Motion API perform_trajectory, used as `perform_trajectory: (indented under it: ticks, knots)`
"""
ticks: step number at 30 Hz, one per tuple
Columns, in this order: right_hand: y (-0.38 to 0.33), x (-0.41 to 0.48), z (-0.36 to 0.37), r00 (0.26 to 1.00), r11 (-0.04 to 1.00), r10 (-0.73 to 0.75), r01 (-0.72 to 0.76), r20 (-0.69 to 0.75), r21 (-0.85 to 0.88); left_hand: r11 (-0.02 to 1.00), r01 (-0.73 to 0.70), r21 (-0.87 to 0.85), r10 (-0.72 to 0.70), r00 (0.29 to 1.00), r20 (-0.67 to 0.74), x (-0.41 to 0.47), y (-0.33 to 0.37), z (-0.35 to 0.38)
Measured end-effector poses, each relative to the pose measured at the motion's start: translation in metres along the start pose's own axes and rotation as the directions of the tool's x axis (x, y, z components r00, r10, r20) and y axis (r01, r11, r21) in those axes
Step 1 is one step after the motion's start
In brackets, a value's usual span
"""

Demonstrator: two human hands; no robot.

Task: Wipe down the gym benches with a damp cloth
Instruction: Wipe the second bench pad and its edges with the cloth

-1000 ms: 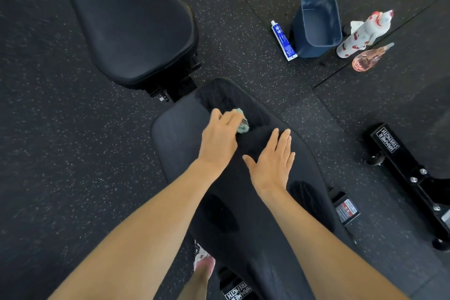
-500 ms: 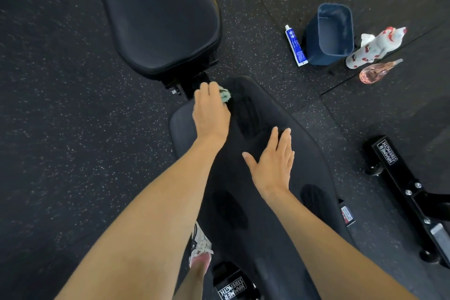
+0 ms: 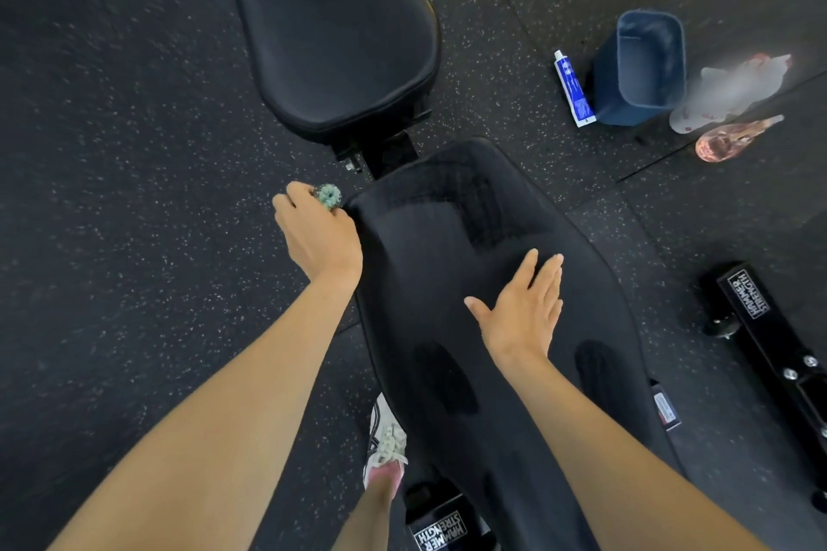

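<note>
Two bench pads [image 3: 331,36] [image 3: 425,282], two hands [image 3: 320,233] [image 3: 521,313], one cloth [image 3: 330,196], one bin [image 3: 644,67], one tube [image 3: 574,87], two bottles [image 3: 725,92] [image 3: 734,139].

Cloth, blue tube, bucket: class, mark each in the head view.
cloth [image 3: 330,196], head view, on the green bunched tuft.
blue tube [image 3: 573,89], head view, on its middle.
bucket [image 3: 605,85], head view, on its outer side wall.

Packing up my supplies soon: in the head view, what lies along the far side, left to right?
Seat pad → blue-and-white tube → blue bin → white bottle. The pink bottle overlaps the white one sideways, so it is left out.
</note>
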State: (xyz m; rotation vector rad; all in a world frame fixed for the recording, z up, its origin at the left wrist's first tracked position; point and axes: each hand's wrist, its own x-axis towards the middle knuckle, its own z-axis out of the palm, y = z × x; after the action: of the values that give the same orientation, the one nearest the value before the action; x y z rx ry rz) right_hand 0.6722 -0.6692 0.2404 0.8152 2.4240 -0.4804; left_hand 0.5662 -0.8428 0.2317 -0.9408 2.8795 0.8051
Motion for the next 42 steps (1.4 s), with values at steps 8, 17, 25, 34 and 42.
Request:
perform_trajectory:
  ticks: [8, 17, 25, 34, 42]
  knots:
    - [0.001, 0.003, -0.001, 1.000, 1.000, -0.002, 0.003, 0.017, -0.020, 0.910, -0.369, 0.187, 0.341, 0.925, 0.165, -0.035, 0.006, 0.019]
    - [-0.001, 0.004, -0.002, 0.999, 1.000, 0.005, -0.004, 0.034, -0.020, 0.629, -0.777, 0.016, 0.710, 0.583, 0.396, -0.066, -0.030, 0.005]
    - [0.004, 0.001, -0.001, 0.999, 0.999, -0.038, 0.038, 0.013, -0.035, 0.737, -0.672, 0.075, 0.639, 0.728, 0.248, -0.025, -0.055, -0.022]
    - [0.009, 0.002, 0.001, 0.997, 0.995, -0.071, 0.072, 0.009, -0.064, 0.860, -0.505, 0.072, 0.488, 0.856, 0.173, -0.070, -0.039, 0.011]
    - [0.015, 0.002, -0.009, 0.993, 0.989, -0.113, 0.117, 0.045, -0.089, 0.832, -0.504, -0.231, 0.554, 0.779, 0.293, -0.073, -0.034, -0.006]
